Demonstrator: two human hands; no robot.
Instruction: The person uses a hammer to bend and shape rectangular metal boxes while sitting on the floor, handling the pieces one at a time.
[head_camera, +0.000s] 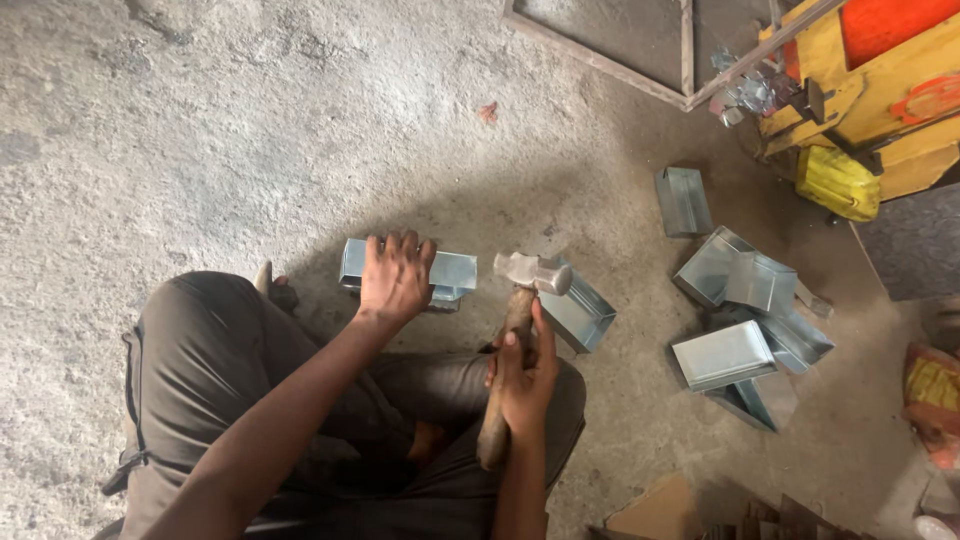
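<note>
1. A folded sheet-metal tray (440, 270) is lying on the concrete floor (200, 130), just in front of the seated person's knees. The left hand (393, 278) is pressing down on it, fingers spread flat over its top, not curled around it.
2. The right hand (525, 375) is gripping the wooden handle of a hammer (520, 300), fingers clenched; the steel head is hovering just right of the tray, over a second tray (580, 312).
3. Judging from this, the spread fingers are sitting close to the hammer head, so a slightly misaimed blow could be catching a fingertip.
4. The tray's cut edges are looking sharp; a slip under the palm could be cutting the hand or sending the tray skidding.
5. The floor is looking rough and uneven, so the tray may be rocking under a strike.
6. Well right of the tray, a pile of finished trays (750, 330) is lying loose. Farther right and up, a yellow and orange machine (880, 90) and a metal frame (620, 55) are standing.
</note>
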